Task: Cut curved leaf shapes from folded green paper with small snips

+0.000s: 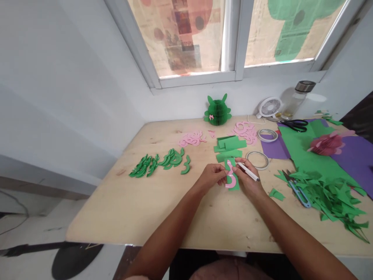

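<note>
Just above the table near its middle, my left hand (pixel 215 177) pinches the left edge of a green paper strip (pixel 234 186) with a curvy pink paper cutout (pixel 231 181) lying on it. My right hand (pixel 247 177) grips the same papers from the right side. A white pen (pixel 248 171) also rests in that right hand, its dark end pointing down to the right. Beyond the hands lies a stack of green paper strips (pixel 230 144). Left of them are a single curved green cutout (pixel 186 165) and piles of similar green cutouts (pixel 171 158).
Pink cutouts (pixel 192 138) lie farther back. A green honeycomb paper figure (pixel 218 111) stands by the wall. To the right are tape rolls (pixel 267 135), blue-handled scissors (pixel 300 192), black scissors (pixel 295 125), green scraps (pixel 335 198), a small fan (pixel 269 107) and a glass bottle (pixel 294 103).
</note>
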`<control>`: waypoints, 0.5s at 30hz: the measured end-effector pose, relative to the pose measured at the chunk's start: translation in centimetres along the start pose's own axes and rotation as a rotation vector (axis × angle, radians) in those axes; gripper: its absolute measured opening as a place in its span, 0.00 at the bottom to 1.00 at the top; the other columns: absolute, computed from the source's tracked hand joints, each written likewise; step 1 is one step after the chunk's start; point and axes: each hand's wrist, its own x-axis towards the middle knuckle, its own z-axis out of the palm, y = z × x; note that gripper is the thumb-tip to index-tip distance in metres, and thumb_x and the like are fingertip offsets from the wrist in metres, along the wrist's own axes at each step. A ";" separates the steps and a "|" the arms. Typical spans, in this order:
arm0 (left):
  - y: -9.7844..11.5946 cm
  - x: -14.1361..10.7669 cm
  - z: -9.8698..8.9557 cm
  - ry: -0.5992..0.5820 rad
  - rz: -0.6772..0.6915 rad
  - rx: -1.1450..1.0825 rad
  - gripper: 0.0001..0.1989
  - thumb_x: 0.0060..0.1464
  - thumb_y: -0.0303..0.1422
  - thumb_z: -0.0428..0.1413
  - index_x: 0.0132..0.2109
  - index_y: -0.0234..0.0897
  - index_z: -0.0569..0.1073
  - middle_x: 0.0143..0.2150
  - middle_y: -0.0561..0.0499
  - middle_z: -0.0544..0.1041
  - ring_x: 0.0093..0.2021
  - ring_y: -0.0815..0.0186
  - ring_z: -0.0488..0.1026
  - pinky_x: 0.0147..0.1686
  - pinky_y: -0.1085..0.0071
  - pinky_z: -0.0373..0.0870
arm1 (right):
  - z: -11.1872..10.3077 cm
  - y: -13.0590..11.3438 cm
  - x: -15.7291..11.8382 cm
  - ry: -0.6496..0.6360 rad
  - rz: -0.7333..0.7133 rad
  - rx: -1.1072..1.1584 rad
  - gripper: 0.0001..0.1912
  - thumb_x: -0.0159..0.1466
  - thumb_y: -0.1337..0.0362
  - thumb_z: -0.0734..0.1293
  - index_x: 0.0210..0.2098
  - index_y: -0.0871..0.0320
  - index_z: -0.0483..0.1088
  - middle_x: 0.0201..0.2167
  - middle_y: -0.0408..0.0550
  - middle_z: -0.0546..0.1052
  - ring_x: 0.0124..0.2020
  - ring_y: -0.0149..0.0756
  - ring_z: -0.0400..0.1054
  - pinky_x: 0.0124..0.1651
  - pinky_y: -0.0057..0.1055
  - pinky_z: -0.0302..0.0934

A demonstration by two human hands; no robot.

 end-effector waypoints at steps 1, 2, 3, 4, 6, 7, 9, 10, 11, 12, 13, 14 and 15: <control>0.0 0.2 -0.1 -0.014 0.002 -0.001 0.14 0.42 0.40 0.61 0.24 0.32 0.70 0.18 0.51 0.72 0.18 0.73 0.67 0.19 0.78 0.60 | 0.0 0.1 0.0 0.010 -0.002 -0.006 0.18 0.50 0.60 0.71 0.40 0.55 0.69 0.23 0.39 0.66 0.23 0.30 0.60 0.27 0.28 0.54; 0.0 0.3 -0.1 -0.028 0.005 -0.003 0.14 0.42 0.40 0.61 0.24 0.32 0.70 0.18 0.51 0.72 0.18 0.73 0.67 0.19 0.78 0.60 | 0.0 0.1 0.1 0.018 -0.002 -0.009 0.18 0.50 0.60 0.72 0.40 0.55 0.69 0.22 0.38 0.66 0.22 0.30 0.60 0.27 0.28 0.55; -0.1 0.4 -0.2 -0.039 0.010 -0.005 0.14 0.42 0.40 0.61 0.24 0.32 0.70 0.18 0.52 0.72 0.18 0.73 0.67 0.19 0.78 0.60 | 0.0 0.2 0.1 0.026 -0.002 -0.011 0.18 0.49 0.60 0.72 0.39 0.55 0.69 0.21 0.38 0.65 0.22 0.30 0.60 0.27 0.28 0.55; -0.2 0.6 -0.3 -0.049 0.016 -0.008 0.14 0.42 0.40 0.61 0.24 0.32 0.70 0.18 0.52 0.72 0.17 0.73 0.67 0.19 0.78 0.61 | 0.0 0.3 0.2 0.032 0.001 -0.015 0.18 0.49 0.59 0.72 0.38 0.55 0.69 0.21 0.37 0.65 0.22 0.30 0.59 0.26 0.28 0.55; -0.5 0.9 -0.5 -0.060 0.028 -0.019 0.14 0.41 0.40 0.62 0.25 0.32 0.70 0.17 0.53 0.71 0.17 0.73 0.66 0.19 0.78 0.61 | 0.0 0.5 0.2 0.049 0.010 -0.025 0.18 0.49 0.60 0.72 0.39 0.55 0.68 0.21 0.37 0.65 0.22 0.29 0.59 0.26 0.28 0.55; -0.7 1.0 -0.6 -0.065 0.033 -0.025 0.15 0.41 0.40 0.62 0.25 0.32 0.70 0.17 0.53 0.71 0.17 0.73 0.66 0.19 0.78 0.61 | 0.0 0.5 0.3 0.055 0.020 -0.032 0.19 0.49 0.60 0.72 0.39 0.55 0.68 0.21 0.37 0.65 0.22 0.29 0.59 0.26 0.28 0.55; -1.1 1.1 -0.7 -0.071 0.043 -0.038 0.15 0.41 0.41 0.62 0.25 0.32 0.70 0.17 0.53 0.71 0.17 0.73 0.67 0.19 0.78 0.61 | 0.0 0.6 0.3 0.062 0.039 -0.045 0.19 0.49 0.60 0.72 0.40 0.55 0.68 0.22 0.38 0.66 0.22 0.29 0.59 0.26 0.27 0.54; -1.4 1.2 -0.7 -0.070 0.046 -0.043 0.15 0.42 0.41 0.61 0.25 0.32 0.70 0.17 0.53 0.71 0.17 0.73 0.67 0.19 0.78 0.62 | 0.0 0.6 0.2 0.063 0.048 -0.050 0.19 0.50 0.61 0.72 0.41 0.55 0.68 0.22 0.38 0.66 0.22 0.29 0.59 0.26 0.27 0.54; -1.5 1.2 -0.8 -0.068 0.048 -0.048 0.15 0.42 0.41 0.61 0.25 0.32 0.69 0.17 0.53 0.71 0.17 0.73 0.67 0.19 0.78 0.62 | 0.0 0.6 0.2 0.063 0.054 -0.053 0.19 0.50 0.61 0.72 0.41 0.55 0.68 0.22 0.38 0.66 0.22 0.29 0.58 0.26 0.27 0.54; -1.7 1.2 -0.8 -0.065 0.048 -0.054 0.16 0.42 0.41 0.61 0.25 0.32 0.69 0.17 0.53 0.71 0.17 0.73 0.67 0.19 0.77 0.62 | 0.1 0.5 0.1 0.065 0.057 -0.055 0.19 0.50 0.61 0.72 0.41 0.55 0.68 0.22 0.38 0.66 0.23 0.29 0.58 0.26 0.27 0.54; -1.8 1.2 -0.8 -0.061 0.047 -0.063 0.16 0.41 0.42 0.62 0.25 0.32 0.69 0.17 0.53 0.71 0.17 0.73 0.67 0.19 0.77 0.62 | 0.1 0.5 0.1 0.064 0.062 -0.060 0.19 0.50 0.61 0.72 0.41 0.55 0.68 0.23 0.38 0.66 0.23 0.29 0.58 0.26 0.27 0.53; -1.9 1.1 -0.8 -0.058 0.045 -0.072 0.16 0.41 0.42 0.62 0.25 0.32 0.69 0.17 0.53 0.71 0.17 0.73 0.66 0.19 0.77 0.62 | 0.2 0.4 0.0 0.064 0.066 -0.063 0.19 0.50 0.61 0.72 0.41 0.55 0.68 0.22 0.38 0.66 0.23 0.29 0.58 0.26 0.26 0.53; -1.9 1.1 -0.8 -0.057 0.042 -0.082 0.16 0.41 0.42 0.62 0.25 0.32 0.69 0.17 0.54 0.71 0.17 0.73 0.66 0.19 0.77 0.62 | 0.3 0.3 0.0 0.059 0.071 -0.065 0.18 0.51 0.61 0.72 0.40 0.55 0.68 0.22 0.38 0.65 0.23 0.28 0.58 0.26 0.26 0.52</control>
